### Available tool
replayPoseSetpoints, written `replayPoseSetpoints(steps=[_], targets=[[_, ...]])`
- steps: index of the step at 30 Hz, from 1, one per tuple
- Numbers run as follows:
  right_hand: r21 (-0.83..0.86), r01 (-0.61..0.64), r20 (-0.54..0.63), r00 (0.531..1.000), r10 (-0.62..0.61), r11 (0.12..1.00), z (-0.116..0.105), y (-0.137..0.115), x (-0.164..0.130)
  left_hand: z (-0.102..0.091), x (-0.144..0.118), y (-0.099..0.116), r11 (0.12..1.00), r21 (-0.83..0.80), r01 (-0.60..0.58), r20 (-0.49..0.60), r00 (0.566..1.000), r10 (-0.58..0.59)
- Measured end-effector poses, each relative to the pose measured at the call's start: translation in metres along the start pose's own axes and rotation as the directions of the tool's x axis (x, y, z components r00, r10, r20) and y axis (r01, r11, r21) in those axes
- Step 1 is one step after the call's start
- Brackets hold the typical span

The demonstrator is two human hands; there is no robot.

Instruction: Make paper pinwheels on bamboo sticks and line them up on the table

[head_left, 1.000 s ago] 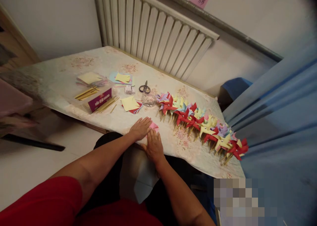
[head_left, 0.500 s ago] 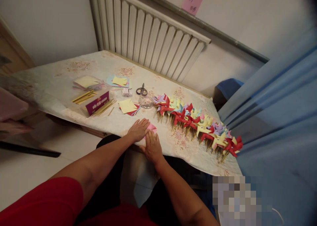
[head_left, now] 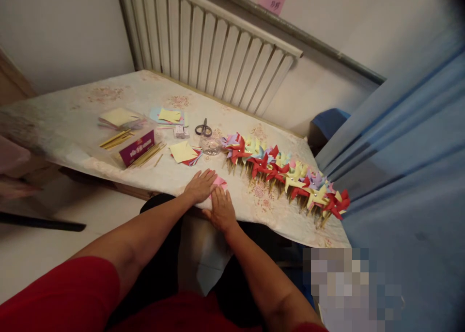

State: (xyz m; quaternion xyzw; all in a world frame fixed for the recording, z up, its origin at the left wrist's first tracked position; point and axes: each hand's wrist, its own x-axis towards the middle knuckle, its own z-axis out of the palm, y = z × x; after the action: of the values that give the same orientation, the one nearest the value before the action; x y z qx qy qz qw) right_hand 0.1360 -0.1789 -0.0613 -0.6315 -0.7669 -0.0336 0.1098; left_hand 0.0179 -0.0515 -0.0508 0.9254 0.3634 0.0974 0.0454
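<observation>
A: Both your hands lie flat on the pink paper (head_left: pixel 219 181) at the near edge of the counter (head_left: pixel 109 97): left hand (head_left: pixel 199 185) with its fingers spread over the left part, right hand (head_left: pixel 221 211) pressing the lower edge. Neither one grips anything.

B: So which step is that?

A: It looks to me like pressing down a fold. The next move would call for one palm to pin the sheet while the fingertips of the other run along the crease, without letting it slide off the edge.

B: And around you?

A: Further right a long row of pinwheels (head_left: pixel 286 174) lies on the flowered cloth. Behind your hands are scissors (head_left: pixel 203 129), a yellow sheet (head_left: pixel 182 151), sticks (head_left: pixel 147 154) and a purple box (head_left: pixel 137 148). A radiator (head_left: pixel 210 46) stands behind the counter, a blue curtain (head_left: pixel 407 152) at your right.
</observation>
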Motion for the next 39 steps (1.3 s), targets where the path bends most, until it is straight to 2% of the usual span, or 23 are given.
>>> replayPoseSetpoints(steps=[5, 13, 33, 39], targets=[[0.008, -0.012, 0.011, 1.0, 0.012, 1.0, 0.001, -0.001, 0.0, -0.003, 0.001, 0.001, 1.0, 0.01, 0.02, 0.057, 0.998, -0.021], [-0.01, -0.025, 0.037, 0.999, 0.025, 1.0, -0.005, -0.004, -0.005, -0.007, -0.001, 0.004, 1.0, 0.018, 0.02, 0.059, 0.998, -0.021], [-0.046, -0.02, 0.059, 0.998, 0.022, 0.999, -0.012, -0.008, -0.026, 0.002, -0.001, -0.001, 1.0, 0.004, 0.003, 0.021, 1.0, -0.003], [-0.058, -0.035, 0.093, 0.995, 0.04, 0.998, -0.016, -0.012, -0.031, -0.004, -0.002, 0.003, 1.0, 0.005, 0.005, 0.046, 0.999, -0.005]])
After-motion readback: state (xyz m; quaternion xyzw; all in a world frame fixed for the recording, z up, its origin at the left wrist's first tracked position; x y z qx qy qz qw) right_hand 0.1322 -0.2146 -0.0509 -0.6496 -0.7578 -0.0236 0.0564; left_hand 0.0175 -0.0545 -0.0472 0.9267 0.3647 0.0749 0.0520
